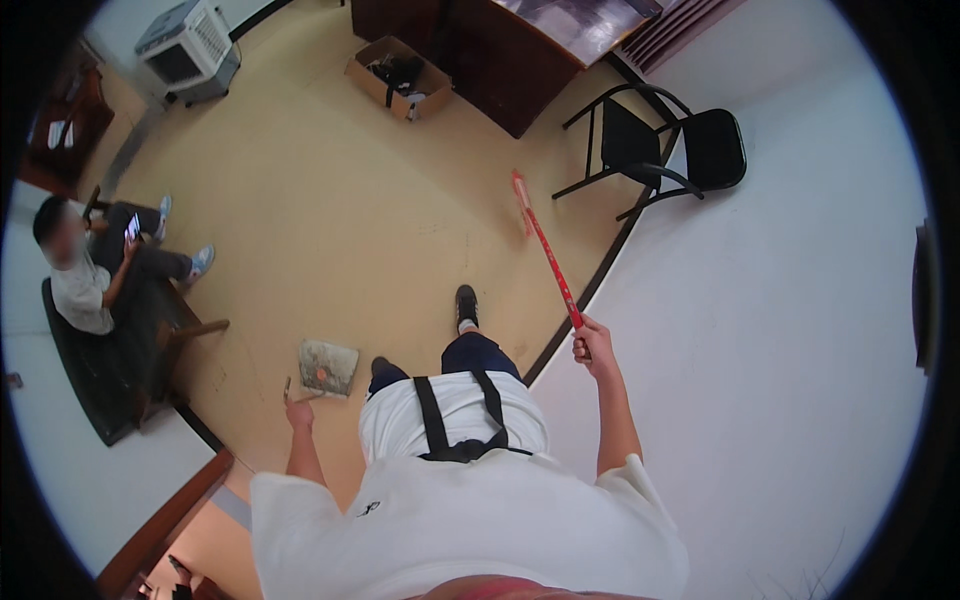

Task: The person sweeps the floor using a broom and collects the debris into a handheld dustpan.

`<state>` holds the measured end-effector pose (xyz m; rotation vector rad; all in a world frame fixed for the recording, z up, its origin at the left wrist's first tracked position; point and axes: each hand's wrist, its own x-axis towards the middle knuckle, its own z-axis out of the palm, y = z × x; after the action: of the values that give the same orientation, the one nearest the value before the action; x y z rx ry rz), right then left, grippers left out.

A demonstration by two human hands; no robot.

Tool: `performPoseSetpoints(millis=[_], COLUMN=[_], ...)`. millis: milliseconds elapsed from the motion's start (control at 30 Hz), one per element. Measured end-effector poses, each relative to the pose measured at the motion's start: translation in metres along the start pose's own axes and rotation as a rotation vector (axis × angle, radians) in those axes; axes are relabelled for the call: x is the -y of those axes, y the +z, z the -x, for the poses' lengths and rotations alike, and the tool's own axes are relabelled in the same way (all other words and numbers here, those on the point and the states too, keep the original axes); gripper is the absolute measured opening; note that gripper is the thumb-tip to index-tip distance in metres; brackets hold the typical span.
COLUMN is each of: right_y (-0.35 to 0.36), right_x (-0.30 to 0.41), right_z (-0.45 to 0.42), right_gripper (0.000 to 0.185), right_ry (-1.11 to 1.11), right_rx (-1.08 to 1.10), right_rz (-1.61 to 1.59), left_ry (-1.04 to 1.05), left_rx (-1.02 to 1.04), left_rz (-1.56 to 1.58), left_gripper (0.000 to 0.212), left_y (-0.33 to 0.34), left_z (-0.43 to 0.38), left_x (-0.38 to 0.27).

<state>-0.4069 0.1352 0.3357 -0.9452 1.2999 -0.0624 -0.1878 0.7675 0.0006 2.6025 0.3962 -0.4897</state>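
My right hand [592,345] is closed around the end of a long red patterned broom handle [553,262]. The broom's reddish head [521,202] is at the far end, out ahead to the right, near the metal chair. On the other side, my left hand [300,415] grips the handle of a worn, dirty grey dustpan [330,367]. An orange-red patch shows on the dustpan, which hangs or rests low beside my left leg. Whether it touches the floor I cannot tell.
A black chair [637,146] stands against the right wall. Ahead are a dark wooden desk [517,82] and a filled cardboard box [431,105]. An air cooler [187,56] stands far left. A person [86,285] holding a phone sits on a black sofa [94,382].
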Motion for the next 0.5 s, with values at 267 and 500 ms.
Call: performPoseSetpoints(millis=[267,500], right_y=[-0.07,-0.108], right_x=[0.098,0.107], right_z=[-0.156,-0.272], right_gripper=[0.053,0.034], right_ry=[-0.135,-0.253], right_rx=[-0.052,-0.074], right_rz=[0.159,0.535], left_ry=[-0.066,-0.086], left_rx=[0.558,0.573], left_rz=[0.021,-0.081], left_gripper=[0.036,0.029], left_y=[0.037,0.035], left_z=[0.152,0.173], left_x=[-0.139,-0.221])
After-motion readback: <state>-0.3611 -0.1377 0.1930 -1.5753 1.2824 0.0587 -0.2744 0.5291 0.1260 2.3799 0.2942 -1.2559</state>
